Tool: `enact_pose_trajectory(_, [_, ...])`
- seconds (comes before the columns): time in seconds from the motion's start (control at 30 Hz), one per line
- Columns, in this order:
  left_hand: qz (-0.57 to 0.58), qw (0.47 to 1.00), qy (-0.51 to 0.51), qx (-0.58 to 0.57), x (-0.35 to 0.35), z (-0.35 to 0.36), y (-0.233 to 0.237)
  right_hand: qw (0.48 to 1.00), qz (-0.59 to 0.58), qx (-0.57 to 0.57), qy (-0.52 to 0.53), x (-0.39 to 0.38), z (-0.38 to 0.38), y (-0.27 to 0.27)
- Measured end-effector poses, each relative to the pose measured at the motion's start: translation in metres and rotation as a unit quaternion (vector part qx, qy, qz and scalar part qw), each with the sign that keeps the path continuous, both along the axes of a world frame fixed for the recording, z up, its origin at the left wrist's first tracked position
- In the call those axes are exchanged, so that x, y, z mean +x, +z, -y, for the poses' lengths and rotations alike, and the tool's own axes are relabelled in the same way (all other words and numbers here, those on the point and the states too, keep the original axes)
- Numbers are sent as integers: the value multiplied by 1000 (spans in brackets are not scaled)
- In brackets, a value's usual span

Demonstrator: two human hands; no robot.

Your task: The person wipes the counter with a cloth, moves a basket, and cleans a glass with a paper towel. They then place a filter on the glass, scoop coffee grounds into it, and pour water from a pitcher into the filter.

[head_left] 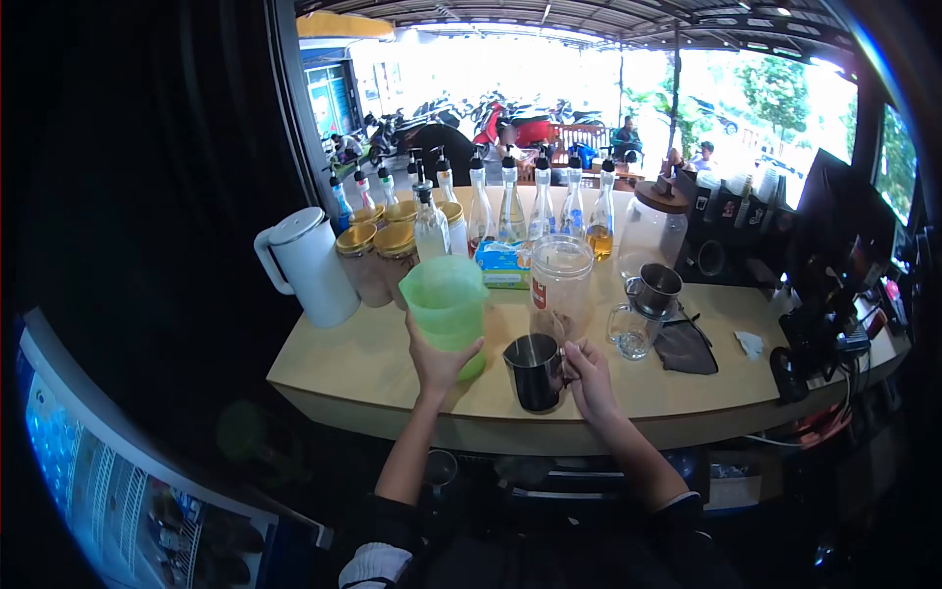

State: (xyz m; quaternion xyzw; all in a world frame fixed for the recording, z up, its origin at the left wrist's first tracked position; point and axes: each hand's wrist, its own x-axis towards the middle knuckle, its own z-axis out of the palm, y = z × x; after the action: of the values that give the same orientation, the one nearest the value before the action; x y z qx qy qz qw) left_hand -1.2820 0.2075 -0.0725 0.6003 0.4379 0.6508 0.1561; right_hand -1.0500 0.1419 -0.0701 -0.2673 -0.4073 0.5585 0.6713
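Note:
My left hand (pixel 438 363) is wrapped around a translucent green plastic pitcher (pixel 446 316), which is upright near the front of the wooden counter (pixel 343 365). To its right, the fingers of my right hand (pixel 589 375) close on the handle of a dark metal milk pitcher (pixel 536 378). That milk pitcher stands close to the counter's front edge, its open top facing me. Just behind it is a clear plastic jar (pixel 562 280) with a red label. Farther right, a metal drip filter (pixel 655 288) sits on top of a glass mug (pixel 631 339).
A white kettle (pixel 316 270) stands at the left end, beside gold-lidded jars (pixel 373 265). Several pump bottles (pixel 510 201) line the back behind a blue tissue box (pixel 503 263). A dark cloth (pixel 685 348) and a monitor (pixel 834 221) are on the right. People sit outside.

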Motion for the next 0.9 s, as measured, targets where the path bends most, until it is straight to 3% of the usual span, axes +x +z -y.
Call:
enact_pose_trajectory(0.3, [-80, 997, 11, -9, -56, 7, 23, 999, -48, -7, -5, -27, -27, -42])
enact_pose_trajectory(0.4, [-129, 991, 30, -3, -65, 7, 25, 996, 72, -6, -60, -36, -34, -47])
enact_pose_trajectory(0.9, [-242, 967, 75, 15, -73, 1, 29, 995, 93, 1, -40, -48, -35, -40])
